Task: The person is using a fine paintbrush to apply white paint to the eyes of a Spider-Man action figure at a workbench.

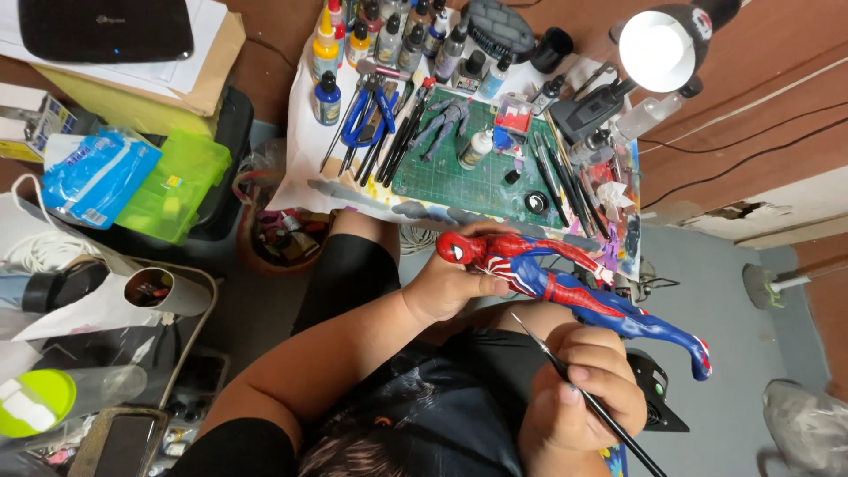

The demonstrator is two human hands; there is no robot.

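A person's left hand (446, 287) is clamped around the torso of a red-and-blue action figure (565, 287), holding it level, head toward the left hand and legs stretching past the right. The right hand (587, 389), just below the figure, is closed in a pinch on a thin black paintbrush (583, 393), its fine tip pointing up near the figure's waist. The hands sit close together but apart. Beyond them lie a green cutting mat (477, 181), a grey unpainted figure (442, 124), rows of paint bottles (389, 40) and a lit desk lamp (658, 49).
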